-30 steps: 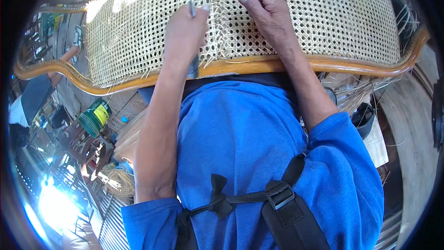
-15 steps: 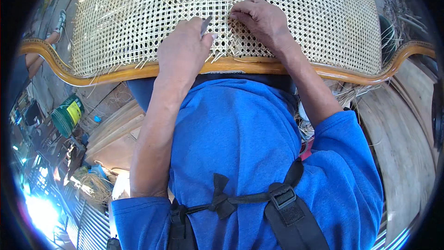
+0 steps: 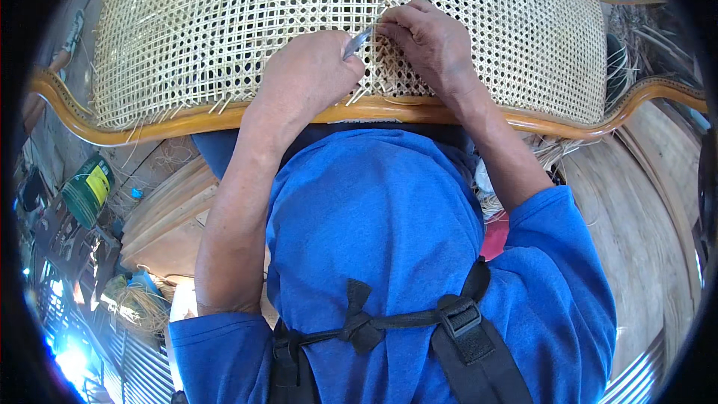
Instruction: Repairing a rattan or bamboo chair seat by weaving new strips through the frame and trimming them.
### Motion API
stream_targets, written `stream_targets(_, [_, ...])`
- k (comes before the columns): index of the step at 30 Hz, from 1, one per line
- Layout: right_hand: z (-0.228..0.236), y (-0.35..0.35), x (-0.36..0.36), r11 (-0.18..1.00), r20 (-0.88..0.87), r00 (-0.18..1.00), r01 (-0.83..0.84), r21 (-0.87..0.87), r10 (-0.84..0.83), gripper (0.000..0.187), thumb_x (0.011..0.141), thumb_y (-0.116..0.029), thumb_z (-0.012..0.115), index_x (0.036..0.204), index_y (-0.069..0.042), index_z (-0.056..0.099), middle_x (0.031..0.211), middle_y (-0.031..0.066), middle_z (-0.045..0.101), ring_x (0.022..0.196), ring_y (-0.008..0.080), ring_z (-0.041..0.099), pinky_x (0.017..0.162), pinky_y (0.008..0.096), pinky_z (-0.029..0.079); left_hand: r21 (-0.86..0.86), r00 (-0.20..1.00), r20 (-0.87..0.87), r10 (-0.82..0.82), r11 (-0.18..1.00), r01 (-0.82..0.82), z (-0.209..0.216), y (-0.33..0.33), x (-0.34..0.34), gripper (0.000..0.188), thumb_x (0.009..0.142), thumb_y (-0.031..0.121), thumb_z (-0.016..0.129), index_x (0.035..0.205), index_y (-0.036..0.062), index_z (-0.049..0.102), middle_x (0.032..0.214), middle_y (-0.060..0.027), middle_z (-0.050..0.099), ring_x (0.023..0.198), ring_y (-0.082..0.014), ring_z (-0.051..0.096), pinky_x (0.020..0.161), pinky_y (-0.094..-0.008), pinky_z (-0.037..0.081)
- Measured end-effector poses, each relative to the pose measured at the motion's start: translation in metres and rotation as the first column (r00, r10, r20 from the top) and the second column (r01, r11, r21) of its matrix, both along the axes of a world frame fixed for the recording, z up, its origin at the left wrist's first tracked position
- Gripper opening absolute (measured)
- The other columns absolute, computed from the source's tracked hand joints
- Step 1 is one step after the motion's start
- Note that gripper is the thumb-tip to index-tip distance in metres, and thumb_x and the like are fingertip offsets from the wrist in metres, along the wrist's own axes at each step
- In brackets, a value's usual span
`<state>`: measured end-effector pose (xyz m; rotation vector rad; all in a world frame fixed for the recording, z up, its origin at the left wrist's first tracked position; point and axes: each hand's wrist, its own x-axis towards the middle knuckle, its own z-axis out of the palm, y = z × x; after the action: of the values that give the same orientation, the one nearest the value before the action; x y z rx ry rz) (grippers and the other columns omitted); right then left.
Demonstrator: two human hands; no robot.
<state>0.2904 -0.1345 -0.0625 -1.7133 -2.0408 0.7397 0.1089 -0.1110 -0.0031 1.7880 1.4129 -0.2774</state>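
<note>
Across the wooden frame [image 3: 419, 110] in front of me stretches a woven cane panel [image 3: 224, 37], denser to the right of a seam near its middle. My left hand [image 3: 310, 71] is closed around a small knife [image 3: 358, 43], its metal blade pointing up and right toward my other hand. Just right of the seam, my right hand [image 3: 434, 37] pinches at the weave, fingertips together near the blade tip. A cane strand seems to be in that pinch, though the fingers mostly hide it. Loose cane ends stick out along the frame's near edge.
A green bucket [image 3: 88, 191] with a yellow label stands on the left. Below it lies a bundle of loose cane strands [image 3: 134, 303]. Curved wooden boards [image 3: 628, 217] are on the right, and a person's leg [image 3: 69, 49] shows at the far left.
My left hand has turned and moved right, bringing the knife blade up to my right fingertips. The right hand has shifted slightly right and down, still pinching.
</note>
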Motion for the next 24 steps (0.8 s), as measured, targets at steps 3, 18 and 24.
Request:
stream_targets(3, [0.003,-0.003,-0.003,0.999,0.061,0.998,-0.034,0.022,0.032,0.017,0.083,-0.029,0.062,0.091,-0.016,0.067,0.084,0.0050,0.061,0.078,0.0262,0.062,0.065,0.0355,0.050,-0.051,0.999,0.017,-0.041,0.998,0.042,0.000,0.001,-0.001,0.024,0.079,0.021,0.047,0.079,0.0008,0.059,0.073,-0.0203,0.062,0.070,-0.0378,0.060,0.068,-0.0457,0.047])
stream_targets(18, [0.004,0.013,0.021,0.944,-0.694,0.642,0.244,-0.220,-0.327,0.015,0.092,-0.017,0.055,0.097,-0.004,0.061,0.080,0.0072,0.063,0.072,0.0112,0.058,0.065,0.0246,0.046,0.393,0.940,-0.119,-0.319,0.854,0.340,0.000,-0.022,0.003,0.041,0.081,0.009,0.055,0.122,0.0124,0.049,0.077,-0.0107,0.062,0.061,-0.0251,0.065,0.052,-0.0354,0.053])
stream_targets(24, [0.006,0.009,0.023,0.967,-0.401,0.889,0.255,0.027,-0.223,0.016,0.086,-0.020,0.064,0.091,-0.005,0.064,0.080,0.0048,0.063,0.073,0.0112,0.057,0.066,0.0267,0.046,0.351,0.892,-0.219,-0.395,0.821,0.450,0.008,-0.022,0.016,0.045,0.080,0.008,0.056,0.125,0.0095,0.048,0.076,-0.0093,0.062,0.065,-0.0221,0.066,0.053,-0.0331,0.053])
